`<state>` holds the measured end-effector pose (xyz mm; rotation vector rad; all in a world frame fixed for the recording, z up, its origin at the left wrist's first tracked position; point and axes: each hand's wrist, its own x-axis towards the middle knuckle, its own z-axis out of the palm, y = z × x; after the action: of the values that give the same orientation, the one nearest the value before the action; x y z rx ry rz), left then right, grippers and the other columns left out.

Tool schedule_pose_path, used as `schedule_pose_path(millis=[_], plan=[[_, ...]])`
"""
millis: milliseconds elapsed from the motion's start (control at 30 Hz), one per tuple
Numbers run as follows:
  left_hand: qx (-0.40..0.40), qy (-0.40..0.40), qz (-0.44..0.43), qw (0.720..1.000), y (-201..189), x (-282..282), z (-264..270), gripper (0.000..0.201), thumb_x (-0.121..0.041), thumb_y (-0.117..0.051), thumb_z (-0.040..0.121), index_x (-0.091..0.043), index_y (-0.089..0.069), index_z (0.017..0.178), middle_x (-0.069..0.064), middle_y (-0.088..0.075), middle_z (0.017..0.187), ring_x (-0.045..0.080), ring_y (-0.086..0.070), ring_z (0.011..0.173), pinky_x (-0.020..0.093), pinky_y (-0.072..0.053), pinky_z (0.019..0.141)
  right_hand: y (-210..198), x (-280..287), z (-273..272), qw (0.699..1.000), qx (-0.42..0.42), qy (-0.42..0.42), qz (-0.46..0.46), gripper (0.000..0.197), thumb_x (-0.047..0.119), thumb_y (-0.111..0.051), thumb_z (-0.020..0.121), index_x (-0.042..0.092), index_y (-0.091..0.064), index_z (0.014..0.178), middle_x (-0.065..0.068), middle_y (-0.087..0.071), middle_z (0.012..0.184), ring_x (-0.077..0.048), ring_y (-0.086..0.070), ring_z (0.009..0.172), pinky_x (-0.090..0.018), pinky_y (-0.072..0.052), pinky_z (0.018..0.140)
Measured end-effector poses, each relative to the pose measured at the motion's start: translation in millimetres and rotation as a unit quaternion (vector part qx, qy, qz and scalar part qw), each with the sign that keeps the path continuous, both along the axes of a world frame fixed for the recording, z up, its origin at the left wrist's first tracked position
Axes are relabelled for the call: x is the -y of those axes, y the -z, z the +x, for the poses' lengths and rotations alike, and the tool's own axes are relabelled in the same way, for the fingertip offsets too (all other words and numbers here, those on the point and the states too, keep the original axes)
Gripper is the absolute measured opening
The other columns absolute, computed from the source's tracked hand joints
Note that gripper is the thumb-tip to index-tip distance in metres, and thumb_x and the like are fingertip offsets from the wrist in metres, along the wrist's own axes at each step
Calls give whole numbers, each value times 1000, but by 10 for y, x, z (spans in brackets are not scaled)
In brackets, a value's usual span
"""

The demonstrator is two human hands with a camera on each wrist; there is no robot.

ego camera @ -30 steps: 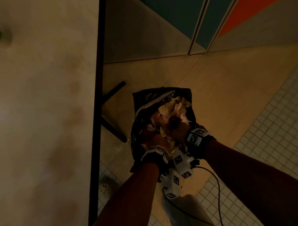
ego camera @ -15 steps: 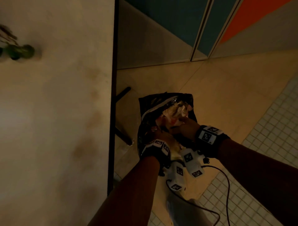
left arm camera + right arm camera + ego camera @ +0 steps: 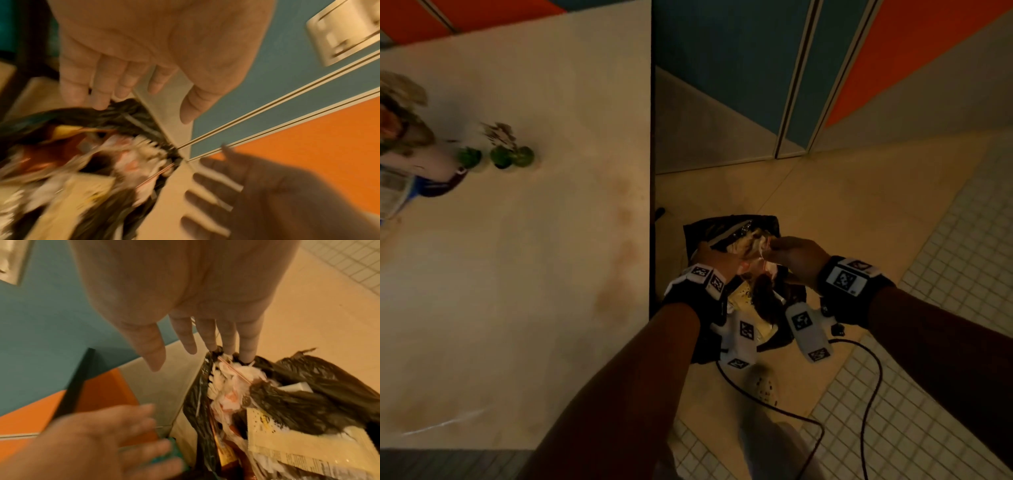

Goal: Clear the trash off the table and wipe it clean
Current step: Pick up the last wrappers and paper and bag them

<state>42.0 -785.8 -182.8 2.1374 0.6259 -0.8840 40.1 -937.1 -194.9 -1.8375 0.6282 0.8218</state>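
Trash bag (image 3: 726,229) below both hands, right hand (image 3: 185,288) fingers (image 3: 248,344) spread, left hand (image 3: 144,40) relaxed

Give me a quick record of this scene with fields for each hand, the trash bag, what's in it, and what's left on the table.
left hand: open, fingers straight, over the bag's rim, holding nothing
right hand: open, fingertips at the bag's far edge
trash bag: black, on the floor beside the table, mouth open
contents: crumpled white paper, a pale yellow wrapper, other scraps too blurred to name
table: brownish stains near its right edge; small green items and blurred clutter at far left
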Motion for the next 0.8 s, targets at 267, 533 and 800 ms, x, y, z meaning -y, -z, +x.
schedule_pose_path(millis=[267,533,800], plan=[[143,62,-113,981,-1034,-449,82,25,-30,-68,82,-19,-62,103,3,-66,104,21,-65,95,43,-54,90,-776,-50,-30,997,60,-27,51,10,8,-61,89,14,-64,82,-12,-65,92,-30,-61,89,-40,-51,81],[235,86,-142,958,-2003,-1843,-203,13,-18,-66,86,-12,-67,97,8,-71,90,20,-71,80,37,-57,73,-1558,-797,-3,968,196,-142,64,16,12,-64,89,4,-66,104,-10,-68,90,-27,-65,80,-39,-53,78],[218,76,-95,968,-2226,-3615,-228,10,-17,-67,85,-12,-68,94,7,-71,89,23,-70,81,38,-57,72,-1868,-2131,-143,964,199,-150,92,43,46,-77,64,18,-69,95,-12,-72,98,-22,-71,85,-30,-58,69]])
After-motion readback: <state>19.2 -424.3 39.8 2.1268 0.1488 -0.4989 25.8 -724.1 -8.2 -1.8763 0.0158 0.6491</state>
